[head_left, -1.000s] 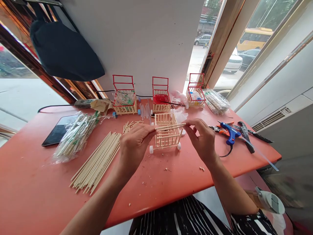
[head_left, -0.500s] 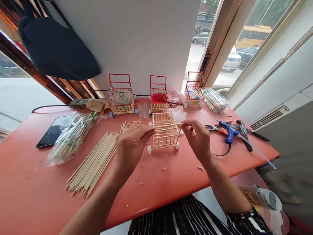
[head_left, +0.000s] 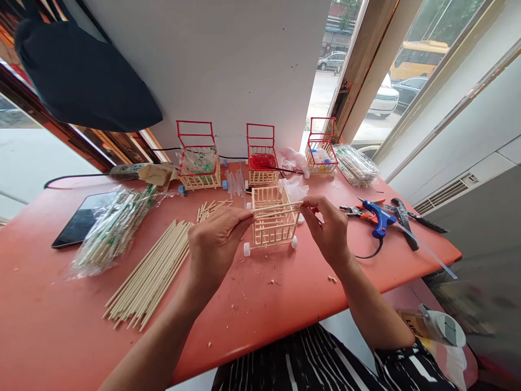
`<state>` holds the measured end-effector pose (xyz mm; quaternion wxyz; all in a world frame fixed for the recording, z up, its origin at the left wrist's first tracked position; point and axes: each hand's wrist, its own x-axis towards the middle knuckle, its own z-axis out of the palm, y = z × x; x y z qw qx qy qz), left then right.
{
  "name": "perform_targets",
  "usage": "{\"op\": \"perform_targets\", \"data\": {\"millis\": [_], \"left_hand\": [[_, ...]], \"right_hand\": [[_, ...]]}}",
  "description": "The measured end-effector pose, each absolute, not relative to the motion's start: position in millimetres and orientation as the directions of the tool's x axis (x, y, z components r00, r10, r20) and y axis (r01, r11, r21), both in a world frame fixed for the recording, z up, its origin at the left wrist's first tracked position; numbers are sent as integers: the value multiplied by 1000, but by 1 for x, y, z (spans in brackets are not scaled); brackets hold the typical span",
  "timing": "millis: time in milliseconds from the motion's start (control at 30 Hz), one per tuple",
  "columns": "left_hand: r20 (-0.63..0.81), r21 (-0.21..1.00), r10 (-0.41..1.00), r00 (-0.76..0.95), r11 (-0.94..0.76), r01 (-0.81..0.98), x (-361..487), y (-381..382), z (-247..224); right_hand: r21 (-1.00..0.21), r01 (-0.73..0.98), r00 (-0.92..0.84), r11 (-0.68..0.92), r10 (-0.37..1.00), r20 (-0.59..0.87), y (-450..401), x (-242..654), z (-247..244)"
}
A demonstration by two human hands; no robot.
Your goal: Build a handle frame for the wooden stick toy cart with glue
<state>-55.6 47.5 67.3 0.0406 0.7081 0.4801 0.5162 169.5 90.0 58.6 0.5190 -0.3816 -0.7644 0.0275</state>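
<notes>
My left hand (head_left: pixel 220 233) pinches one end of a short wooden stick (head_left: pixel 277 208), fingers closed. My right hand (head_left: pixel 328 225) pinches the other end between thumb and fingers. The stick spans level between the hands, over the near top edge of a small wooden-stick cart (head_left: pixel 273 236). Whether it touches the cart, or a second stick lies along it, I cannot tell. The cart stands upright on white wheels (head_left: pixel 247 249), its sides made of thin bars.
Long wooden sticks (head_left: pixel 148 277) and short cut pieces (head_left: pixel 209 209) lie left. Bagged sticks (head_left: pixel 109 233) partly cover a tablet (head_left: pixel 79 220). Carts with red handles (head_left: pixel 199 165) stand along the wall. A blue glue gun (head_left: pixel 382 217) lies right, beside pliers (head_left: pixel 354 212).
The whole view has shifted slightly. Both hands still hold the stick over the cart, in nearly the same pose.
</notes>
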Motion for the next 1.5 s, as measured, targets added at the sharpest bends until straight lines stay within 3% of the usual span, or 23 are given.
{"op": "perform_targets", "data": {"millis": [800,1200,1500], "left_hand": [[692,526,722,8,-512,679,-56,50,64],[579,669,812,-71,-424,611,-59,45,64],[566,695,816,-114,-398,599,-55,45,58]], "right_hand": [[-438,569,-189,696,630,754,87,173,55],[-476,563,-161,676,654,739,85,172,53],[-478,557,-157,679,652,742,85,171,53]]}}
